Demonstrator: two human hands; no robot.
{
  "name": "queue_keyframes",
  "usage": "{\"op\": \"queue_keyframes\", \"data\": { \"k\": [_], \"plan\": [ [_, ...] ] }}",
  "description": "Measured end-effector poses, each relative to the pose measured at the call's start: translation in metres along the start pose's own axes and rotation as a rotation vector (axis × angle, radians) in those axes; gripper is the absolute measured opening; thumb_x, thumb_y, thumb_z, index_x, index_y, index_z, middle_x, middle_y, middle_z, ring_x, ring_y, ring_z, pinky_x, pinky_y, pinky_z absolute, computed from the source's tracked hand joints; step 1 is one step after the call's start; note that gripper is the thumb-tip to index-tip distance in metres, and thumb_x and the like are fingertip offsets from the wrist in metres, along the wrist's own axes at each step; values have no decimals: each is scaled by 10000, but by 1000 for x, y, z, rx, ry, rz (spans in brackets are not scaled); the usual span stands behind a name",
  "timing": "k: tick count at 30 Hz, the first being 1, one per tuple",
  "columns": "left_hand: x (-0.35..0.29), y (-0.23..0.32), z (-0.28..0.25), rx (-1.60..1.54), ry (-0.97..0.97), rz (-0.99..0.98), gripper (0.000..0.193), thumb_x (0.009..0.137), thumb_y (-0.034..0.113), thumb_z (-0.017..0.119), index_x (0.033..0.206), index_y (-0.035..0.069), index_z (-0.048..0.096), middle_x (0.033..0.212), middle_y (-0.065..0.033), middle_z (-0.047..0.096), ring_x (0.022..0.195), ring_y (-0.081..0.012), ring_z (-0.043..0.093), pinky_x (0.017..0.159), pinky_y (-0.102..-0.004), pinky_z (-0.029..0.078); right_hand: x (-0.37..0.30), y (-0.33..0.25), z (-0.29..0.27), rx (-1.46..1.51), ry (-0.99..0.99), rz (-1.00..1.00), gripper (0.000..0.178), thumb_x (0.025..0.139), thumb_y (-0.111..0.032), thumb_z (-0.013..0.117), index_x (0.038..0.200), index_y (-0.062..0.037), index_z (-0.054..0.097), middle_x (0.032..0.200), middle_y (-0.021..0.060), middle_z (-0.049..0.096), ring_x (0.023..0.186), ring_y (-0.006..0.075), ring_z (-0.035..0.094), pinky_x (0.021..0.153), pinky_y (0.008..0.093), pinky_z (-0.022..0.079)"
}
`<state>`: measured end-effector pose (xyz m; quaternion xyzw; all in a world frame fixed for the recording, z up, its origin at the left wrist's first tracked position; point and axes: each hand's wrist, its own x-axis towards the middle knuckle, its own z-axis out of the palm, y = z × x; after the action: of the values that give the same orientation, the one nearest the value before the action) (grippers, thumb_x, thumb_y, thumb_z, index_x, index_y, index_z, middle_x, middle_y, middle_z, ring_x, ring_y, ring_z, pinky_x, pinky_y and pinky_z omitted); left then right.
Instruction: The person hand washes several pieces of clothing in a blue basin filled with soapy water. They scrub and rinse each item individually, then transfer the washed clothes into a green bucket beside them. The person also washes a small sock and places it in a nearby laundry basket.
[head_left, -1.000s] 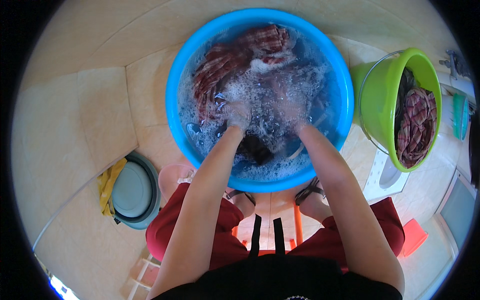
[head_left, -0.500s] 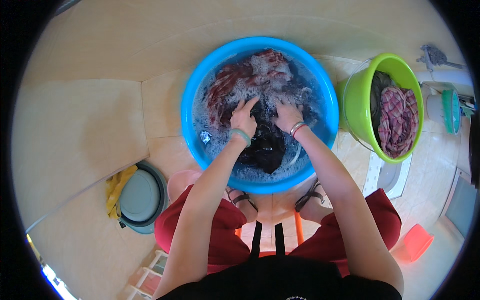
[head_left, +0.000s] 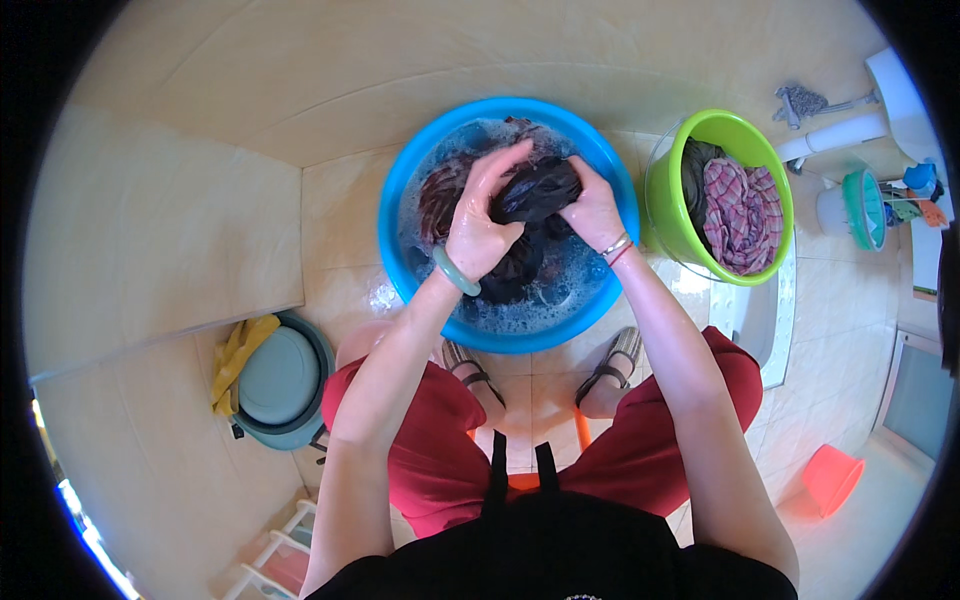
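A blue basin (head_left: 392, 255) holds foamy water and soaking clothes. Over it, a bunched wet black garment (head_left: 538, 190) is lifted, its lower folds hanging toward the water. My right hand (head_left: 594, 207) grips the garment's right end, fingers partly hidden behind it. My left hand (head_left: 478, 225) is cupped at the left end, fingers stretched out and thumb apart, the cloth against its inner side. Below and to the left, a dark red garment (head_left: 437, 205) lies in the suds.
A green bucket (head_left: 668, 205) with a pink plaid cloth (head_left: 742, 215) and a dark cloth stands right of the basin. Grey-blue basins (head_left: 280, 380) with a yellow cloth (head_left: 240, 360) are at left. A small red-orange tub (head_left: 832, 480) sits at lower right. My feet flank the basin's near side.
Both hands have come up out of the water, raising the black garment that lay in the basin. The right hand has closed on it. The whole view has shifted slightly.
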<state>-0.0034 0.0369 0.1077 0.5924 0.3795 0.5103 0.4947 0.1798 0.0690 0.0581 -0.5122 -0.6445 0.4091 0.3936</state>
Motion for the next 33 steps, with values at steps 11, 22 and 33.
{"op": "queue_keyframes", "data": {
  "k": [11,22,33],
  "plan": [
    [-1,15,11,76,33,65,1295,540,246,936,1527,69,117,1503,-211,288,1398,-344,300,1160,-436,243,-3,-110,-9,827,376,225,383,674,101,481,1044,33,553,950,92,600,863,182,591,816,291,483],
    [-6,5,29,-266,168,-57,509,715,57,759,1179,12,554,1114,-77,642,1014,-182,604,896,-331,486,-31,-166,11,570,30,70,658,734,38,675,1344,62,431,1199,121,584,1094,198,568,947,307,461],
    [-15,16,-2,-743,-367,-477,445,780,121,763,1180,29,591,1030,-72,659,970,-181,628,921,-341,475,37,-105,-35,677,-663,-41,1003,736,-424,793,1512,-79,260,1553,148,272,1418,299,294,1143,425,261]
  ]
}}
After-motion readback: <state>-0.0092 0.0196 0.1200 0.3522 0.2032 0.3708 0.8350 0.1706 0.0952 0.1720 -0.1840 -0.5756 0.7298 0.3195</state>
